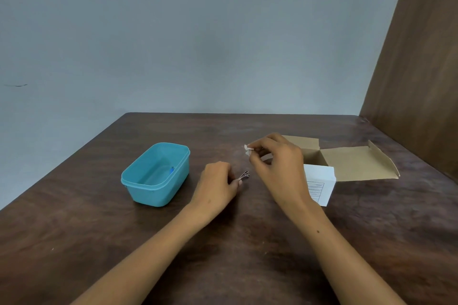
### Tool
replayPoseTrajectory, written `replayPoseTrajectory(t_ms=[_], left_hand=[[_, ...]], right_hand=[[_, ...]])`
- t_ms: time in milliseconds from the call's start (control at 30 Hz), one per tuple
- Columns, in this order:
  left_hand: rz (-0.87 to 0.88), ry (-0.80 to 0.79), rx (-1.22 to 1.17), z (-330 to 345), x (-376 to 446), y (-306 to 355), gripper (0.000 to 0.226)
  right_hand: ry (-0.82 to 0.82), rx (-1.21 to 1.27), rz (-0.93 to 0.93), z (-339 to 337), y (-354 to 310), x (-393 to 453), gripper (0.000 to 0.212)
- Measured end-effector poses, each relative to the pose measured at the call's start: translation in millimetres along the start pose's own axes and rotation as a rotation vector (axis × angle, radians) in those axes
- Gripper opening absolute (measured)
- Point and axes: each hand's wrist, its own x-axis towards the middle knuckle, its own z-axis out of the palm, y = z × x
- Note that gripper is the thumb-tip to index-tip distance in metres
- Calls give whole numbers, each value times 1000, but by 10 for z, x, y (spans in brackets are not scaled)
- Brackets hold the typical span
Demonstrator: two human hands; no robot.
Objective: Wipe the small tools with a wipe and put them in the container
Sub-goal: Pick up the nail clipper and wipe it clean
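Both hands work low over the dark wooden worktop [99, 218]. Curled at the fingers, the left hand [216, 184] pinches a small bundle of thin metal tools [244, 175], whose free ends stick out past its fingertips toward the right hand. They look like slim silvery pins or rods bunched together, with tiny darker tips (too small to make out their exact kind or count). Raised a little farther away and just to the right of the left one, the right hand [276, 158] has its fingers bent and pinches a small crumpled white wipe [247, 150] between thumb and fingertips. The wipe pokes out on the side facing the left hand and sits above and slightly beyond the tools, apart from them.

To the left of the left hand, near it but not touching, stands the container [158, 194], a turquoise plastic tub with rounded corners and a thick rim, lidless. A small blue item [171, 169] lies inside against its right wall; what it is cannot be told. Behind and to the right of the right hand lies an open cardboard box [357, 163] with its flaps spread, white outside with a printed panel, partly hidden by the right wrist.
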Motion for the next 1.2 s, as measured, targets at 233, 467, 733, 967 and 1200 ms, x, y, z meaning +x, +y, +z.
replayPoseTrajectory(t_ms=[233,467,733,967,1200], left_hand=[[-195,-49,-469,-184,-86,-54,9],[-312,19,-927,-276,-115,-44,18],[-256,150,-1215,-312,-147,37,16],[-239,-24,-1188,-351,-181,80,25],[-294,-154,-1268,-408,-165,86,18]], right_hand=[[-102,-14,19,77,-10,-59,6],[-138,-46,35,77,-32,-65,5],[-77,203,219,76,-84,-71,7],[-25,300,218,52,-102,-55,14],[-81,279,175,84,-85,-50,12]])
